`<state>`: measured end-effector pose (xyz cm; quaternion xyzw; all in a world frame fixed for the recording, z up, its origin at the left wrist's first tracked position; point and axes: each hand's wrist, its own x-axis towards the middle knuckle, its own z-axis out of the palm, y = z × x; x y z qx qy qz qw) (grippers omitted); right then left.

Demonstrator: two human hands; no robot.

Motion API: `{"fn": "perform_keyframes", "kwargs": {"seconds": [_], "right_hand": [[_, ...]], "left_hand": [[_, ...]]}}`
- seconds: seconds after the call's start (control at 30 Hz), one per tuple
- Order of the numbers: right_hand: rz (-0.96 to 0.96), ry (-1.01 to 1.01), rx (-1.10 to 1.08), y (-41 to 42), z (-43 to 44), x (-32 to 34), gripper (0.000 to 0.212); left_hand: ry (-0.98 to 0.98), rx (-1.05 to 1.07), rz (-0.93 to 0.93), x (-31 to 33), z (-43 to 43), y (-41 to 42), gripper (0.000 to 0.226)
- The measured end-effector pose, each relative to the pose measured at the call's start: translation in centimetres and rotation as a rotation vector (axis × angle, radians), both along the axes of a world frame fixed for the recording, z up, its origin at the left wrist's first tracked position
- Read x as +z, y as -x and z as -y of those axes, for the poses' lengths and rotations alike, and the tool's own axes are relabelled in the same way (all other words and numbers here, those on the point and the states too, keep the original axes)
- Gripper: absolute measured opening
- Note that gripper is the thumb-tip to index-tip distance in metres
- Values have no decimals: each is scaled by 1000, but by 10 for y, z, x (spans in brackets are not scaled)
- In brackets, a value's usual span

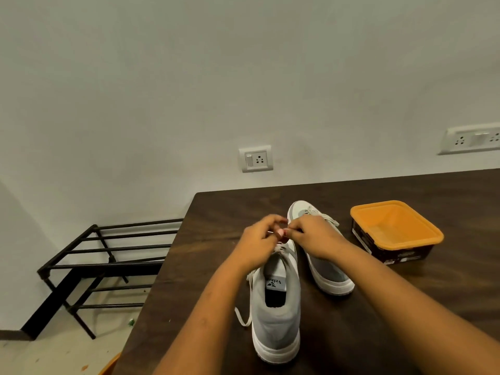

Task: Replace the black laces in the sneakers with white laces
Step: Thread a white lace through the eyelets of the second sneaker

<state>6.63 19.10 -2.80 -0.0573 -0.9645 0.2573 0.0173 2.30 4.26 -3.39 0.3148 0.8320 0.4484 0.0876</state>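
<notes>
Two grey sneakers with white soles stand on the dark wooden table [216, 212]. The near sneaker [276, 315] points away from me, and a white lace [243, 316] hangs off its left side. The far sneaker [324, 269] lies to its right, laced in white near the toe. My left hand [259, 239] and my right hand [313, 234] meet above the near sneaker's front. Both pinch the white lace between their fingertips. The eyelets under the hands are hidden.
An orange-lined tub [395, 228] with dark sides sits on the table to the right of the sneakers. A black metal rack [108, 263] stands on the floor to the left of the table. Wall sockets [255, 158] are behind.
</notes>
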Motion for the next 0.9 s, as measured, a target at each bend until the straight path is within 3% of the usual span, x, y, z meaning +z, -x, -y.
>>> {"fn": "perform_keyframes", "kwargs": {"seconds": [0.13, 0.23, 0.3, 0.43, 0.53, 0.67, 0.77, 0.9], "right_hand": [[-41, 246, -72, -5, -3, -8, 42], [-69, 454, -132, -10, 0, -8, 34], [-18, 440, -128, -14, 4, -10, 24], [103, 198, -137, -17, 19, -25, 17], [95, 251, -237, -16, 19, -33, 16], [149, 531, -305, -16, 10, -38, 15], [185, 793, -366, -17, 8, -41, 18], [206, 898, -384, -16, 7, -41, 19]], "left_hand": [[110, -53, -54, -6, -7, -1, 23], [177, 34, -196, -6, 0, 7, 21], [219, 77, -243, -9, 2, 9, 20], [293, 71, -179, -14, 3, 8, 13], [418, 80, -187, -16, 0, 5, 9], [513, 145, -351, -26, -5, 2, 12], [504, 144, -361, -31, -6, 1, 17], [442, 176, -393, -38, -6, 0, 18]]}}
